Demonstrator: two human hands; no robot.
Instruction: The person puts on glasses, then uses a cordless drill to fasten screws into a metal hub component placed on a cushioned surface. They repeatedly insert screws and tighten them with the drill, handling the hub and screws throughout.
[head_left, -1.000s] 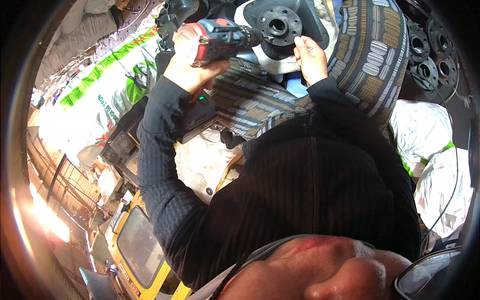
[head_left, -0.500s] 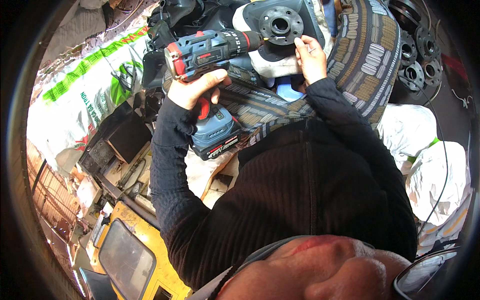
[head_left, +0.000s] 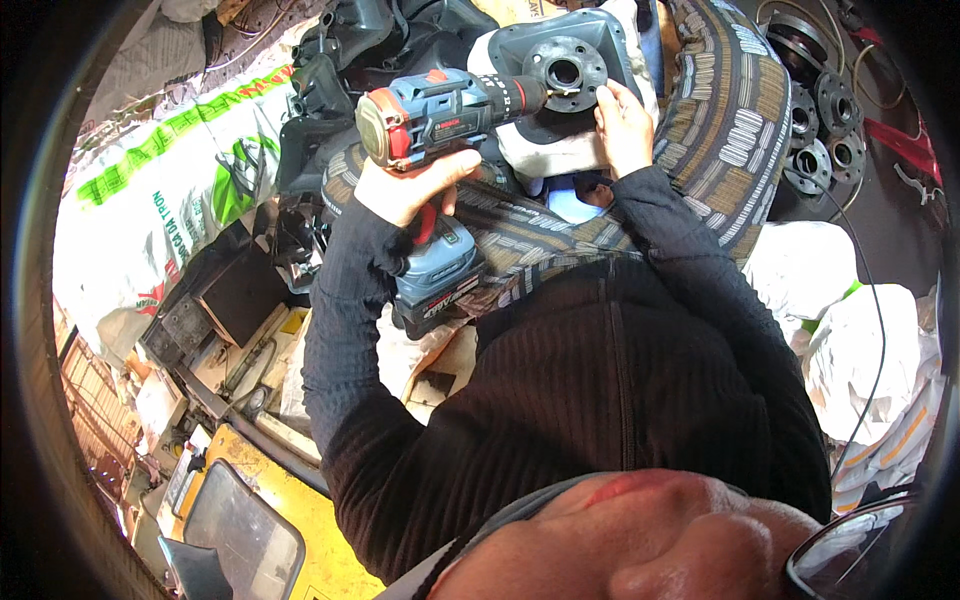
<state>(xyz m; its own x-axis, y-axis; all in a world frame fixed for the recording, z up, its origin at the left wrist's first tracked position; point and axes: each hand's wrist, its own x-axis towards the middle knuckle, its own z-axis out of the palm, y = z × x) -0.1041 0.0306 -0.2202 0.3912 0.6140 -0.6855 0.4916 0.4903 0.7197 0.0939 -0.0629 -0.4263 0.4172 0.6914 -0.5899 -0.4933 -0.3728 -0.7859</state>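
My left hand is wrapped round the handle of a blue and black cordless drill, its battery hanging below. The drill points right, and its tip reaches the lower edge of a round black metal flange with a centre hole and several smaller holes. That flange sits on a black square rubber-like piece laid over white cloth. At the flange's right rim is my right hand, its fingers curled and drawn together. What they pinch, if anything, is too small to make out.
A patterned fabric-covered ring curves round the work. More metal flanges lie stacked at right, near white bags and a black cable. Black moulded parts, a large white and green sack and a yellow machine panel lie to the left.
The drill in my left hand has moved a little right. The flange sits slightly lower in view, and the fingers of my right hand are drawn closer to its rim.
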